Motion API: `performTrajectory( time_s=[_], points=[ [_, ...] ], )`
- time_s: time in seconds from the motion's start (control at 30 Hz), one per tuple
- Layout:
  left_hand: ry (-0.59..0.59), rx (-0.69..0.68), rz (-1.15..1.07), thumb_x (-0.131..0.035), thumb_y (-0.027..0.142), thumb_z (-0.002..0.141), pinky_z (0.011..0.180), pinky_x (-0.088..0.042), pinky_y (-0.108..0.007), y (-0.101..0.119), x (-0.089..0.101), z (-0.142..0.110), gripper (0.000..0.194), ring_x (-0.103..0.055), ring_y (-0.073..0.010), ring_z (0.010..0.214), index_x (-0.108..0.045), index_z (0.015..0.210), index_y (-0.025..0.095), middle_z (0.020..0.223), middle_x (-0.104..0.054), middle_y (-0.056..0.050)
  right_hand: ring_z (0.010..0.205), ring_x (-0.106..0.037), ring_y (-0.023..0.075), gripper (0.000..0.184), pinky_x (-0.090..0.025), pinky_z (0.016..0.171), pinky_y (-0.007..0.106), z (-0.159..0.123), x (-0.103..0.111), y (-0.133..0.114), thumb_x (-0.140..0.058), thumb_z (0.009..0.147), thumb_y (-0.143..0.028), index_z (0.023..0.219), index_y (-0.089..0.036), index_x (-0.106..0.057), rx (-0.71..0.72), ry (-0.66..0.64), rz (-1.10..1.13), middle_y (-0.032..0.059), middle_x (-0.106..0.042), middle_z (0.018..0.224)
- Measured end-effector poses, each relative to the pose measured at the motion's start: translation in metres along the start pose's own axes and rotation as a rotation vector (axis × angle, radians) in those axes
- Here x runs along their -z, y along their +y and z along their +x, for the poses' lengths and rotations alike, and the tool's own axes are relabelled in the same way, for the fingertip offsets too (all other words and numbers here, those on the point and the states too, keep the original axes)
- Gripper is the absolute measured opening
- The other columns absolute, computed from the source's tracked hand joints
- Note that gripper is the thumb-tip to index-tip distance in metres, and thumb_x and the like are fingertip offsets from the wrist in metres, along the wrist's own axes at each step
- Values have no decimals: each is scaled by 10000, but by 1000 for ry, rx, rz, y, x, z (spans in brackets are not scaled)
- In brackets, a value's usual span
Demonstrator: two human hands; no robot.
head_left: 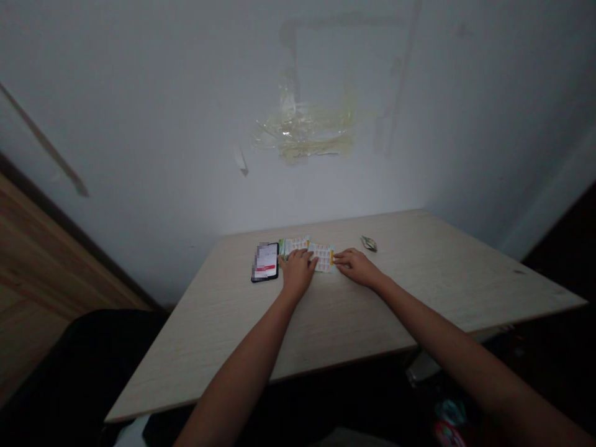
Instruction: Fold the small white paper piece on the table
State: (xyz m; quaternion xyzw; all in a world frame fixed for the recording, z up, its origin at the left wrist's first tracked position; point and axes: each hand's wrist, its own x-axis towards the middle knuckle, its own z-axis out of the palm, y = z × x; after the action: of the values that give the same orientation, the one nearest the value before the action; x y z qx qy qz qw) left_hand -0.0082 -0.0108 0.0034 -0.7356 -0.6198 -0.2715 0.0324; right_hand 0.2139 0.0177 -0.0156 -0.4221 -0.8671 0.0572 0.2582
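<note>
Two small printed sheets lie side by side on the table, covered with rows of little pinkish pictures. My left hand [298, 270] rests palm down, fingers stretched out, across the left sheet [297, 242] and the near edge of the right sheet [323, 257]. It covers part of both. At the yellow right edge of the right sheet, my right hand [356, 266] touches down with its fingertips, thumb and forefinger slightly apart. Just left of my left hand lies a phone [266, 262] with a lit screen, partly blurred out.
A small crumpled wrapper-like piece [369, 243] sits beyond my right hand on the pale wooden table [223, 335]. The table's far side meets a white wall [186, 155] with peeling tape [307, 133]. A black chair-like shape [107, 347] stands at the left.
</note>
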Motion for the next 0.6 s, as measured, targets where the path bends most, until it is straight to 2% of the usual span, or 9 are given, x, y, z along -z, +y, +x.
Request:
performTrajectory(
  time_s=[0.1, 0.17, 0.27, 0.4, 0.6],
  points=[
    [-24, 33, 56, -449, 432, 992, 1130, -136, -716, -3, 1, 0, 373, -460, -320, 1329, -641, 1270, 273, 1383, -615, -107, 1143, -609, 258, 278, -456, 1029, 415, -1, -1, -2, -577, 920, -275, 1124, -184, -744, -10, 59, 29, 110, -707, 1210],
    [-37, 44, 81, -438, 440, 991, 1123, -126, -733, -4, 0, -1, 406, -455, -335, 1337, -601, 1321, 270, 1398, -602, -119, 1160, -607, 261, 328, -455, 1036, 417, -2, -3, -4, -599, 912, -292, 1196, -167, -705, -3, 83, 50, 125, -689, 1242],
    [-70, 53, 111, -440, 468, 982, 1118, -104, -750, -5, -2, -2, 426, -451, -353, 1340, -592, 1332, 279, 1416, -586, -119, 1224, -579, 262, 405, -431, 1072, 444, -2, -7, -6, -621, 907, -319, 1292, -198, -650, 39, 40, 60, 118, -651, 1316],
    [-77, 53, 134, -443, 484, 976, 1113, -95, -758, -7, -4, -2, 415, -443, -364, 1340, -640, 1279, 280, 1418, -583, -115, 1242, -581, 269, 309, -422, 1082, 472, 0, -6, -4, -598, 924, -334, 1186, -229, -723, 27, -25, 29, 117, -653, 1315],
    [-41, 66, 140, -429, 505, 976, 1112, -90, -759, -11, -6, -1, 432, -466, -362, 1316, -658, 1265, 279, 1403, -593, -123, 1171, -637, 266, 243, -457, 1051, 444, -1, 1, 4, -668, 872, -326, 1062, -210, -766, -54, 14, 74, 114, -711, 1206]
  ],
)
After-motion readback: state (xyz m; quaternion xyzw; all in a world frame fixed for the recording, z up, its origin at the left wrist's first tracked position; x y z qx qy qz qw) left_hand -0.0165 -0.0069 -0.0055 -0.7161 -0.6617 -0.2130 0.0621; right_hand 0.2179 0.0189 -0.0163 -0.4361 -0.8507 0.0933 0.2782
